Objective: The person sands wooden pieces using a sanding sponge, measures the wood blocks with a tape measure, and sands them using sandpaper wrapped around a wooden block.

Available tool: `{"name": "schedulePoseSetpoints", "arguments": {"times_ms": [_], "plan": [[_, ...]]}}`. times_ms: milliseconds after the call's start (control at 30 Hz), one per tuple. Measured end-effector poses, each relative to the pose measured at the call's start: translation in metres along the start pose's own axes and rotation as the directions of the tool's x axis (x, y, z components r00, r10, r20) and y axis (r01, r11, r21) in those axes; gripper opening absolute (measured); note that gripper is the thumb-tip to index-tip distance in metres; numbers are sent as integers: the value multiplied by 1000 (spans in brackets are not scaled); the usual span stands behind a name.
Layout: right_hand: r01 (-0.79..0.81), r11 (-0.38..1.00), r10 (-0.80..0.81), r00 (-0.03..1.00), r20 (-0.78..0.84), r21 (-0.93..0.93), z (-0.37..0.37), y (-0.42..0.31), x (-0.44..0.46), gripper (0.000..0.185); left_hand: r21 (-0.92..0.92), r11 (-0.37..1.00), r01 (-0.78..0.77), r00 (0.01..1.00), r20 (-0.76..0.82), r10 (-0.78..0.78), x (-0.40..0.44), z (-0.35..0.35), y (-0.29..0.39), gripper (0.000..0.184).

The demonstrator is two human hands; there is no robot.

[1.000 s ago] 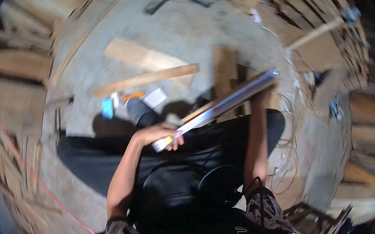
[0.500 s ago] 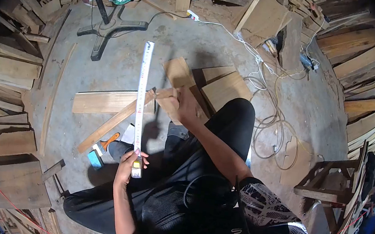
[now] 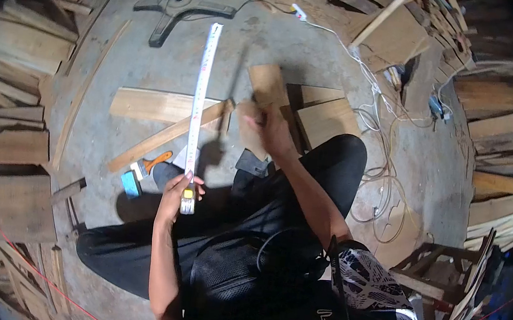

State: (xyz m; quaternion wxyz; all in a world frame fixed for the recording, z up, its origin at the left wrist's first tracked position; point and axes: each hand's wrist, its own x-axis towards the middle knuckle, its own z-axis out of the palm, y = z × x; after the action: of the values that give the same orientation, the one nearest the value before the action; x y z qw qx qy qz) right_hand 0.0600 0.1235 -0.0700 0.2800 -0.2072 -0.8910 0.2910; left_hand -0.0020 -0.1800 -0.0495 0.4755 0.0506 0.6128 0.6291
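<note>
My left hand (image 3: 174,196) is wrapped around a tape measure (image 3: 187,205) with a yellow-marked case. Its white blade (image 3: 199,106) stretches well out, away from me, over the floor and across a narrow wooden strip (image 3: 167,137). My right hand (image 3: 277,136) is over the wooden pieces in front of my raised knee, close to a pale board (image 3: 251,135). Motion smears its fingers, so whether they grip wood is unclear. Beyond it lies a short wooden board (image 3: 266,84), with a wider board (image 3: 324,120) to the right.
A flat plank (image 3: 149,104) lies under the strip's far end. A paintbrush (image 3: 156,160) and a blue block (image 3: 130,185) rest near my left hand. Coiled cables (image 3: 377,164) spread at right, a black stand base (image 3: 182,9) stands ahead, and stacked wood lines both sides.
My right hand has shifted slightly away from me and to the right. The view has tilted, so floor things sit higher. My left hand still grips the tape measure with its blade out.
</note>
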Motion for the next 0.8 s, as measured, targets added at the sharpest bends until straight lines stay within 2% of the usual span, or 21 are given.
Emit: {"name": "schedulePoseSetpoints", "arguments": {"times_ms": [67,100,367,467,533,667,733,800], "plan": [[24,996,-34,993,-115,-91,1,4,6,51,12,1000,-18,1000,1,18,2,-3,-3,40],[-66,995,58,992,-111,-76,-6,-6,9,48,13,1000,-17,1000,-6,17,3,-4,-4,39],[-109,985,97,991,-95,-133,-11,-11,22,45,0,1000,11,1000,11,-11,6,-4,-9,39],[-68,973,67,998,-13,-221,-14,-12,28,41,19,999,46,999,15,-47,6,-3,-10,41],[243,952,-224,968,117,-185,-20,-12,36,51,21,999,49,998,25,-49,4,-1,-10,42],[220,952,-174,961,217,-212,-26,-7,46,37,38,995,93,995,25,-94,5,-1,-12,44],[129,946,-104,989,101,-297,-22,7,49,34,21,996,86,996,18,-87,4,1,-10,44],[108,962,-98,994,50,-249,-24,18,53,31,9,997,79,997,15,-79,3,-1,-11,44]]}}
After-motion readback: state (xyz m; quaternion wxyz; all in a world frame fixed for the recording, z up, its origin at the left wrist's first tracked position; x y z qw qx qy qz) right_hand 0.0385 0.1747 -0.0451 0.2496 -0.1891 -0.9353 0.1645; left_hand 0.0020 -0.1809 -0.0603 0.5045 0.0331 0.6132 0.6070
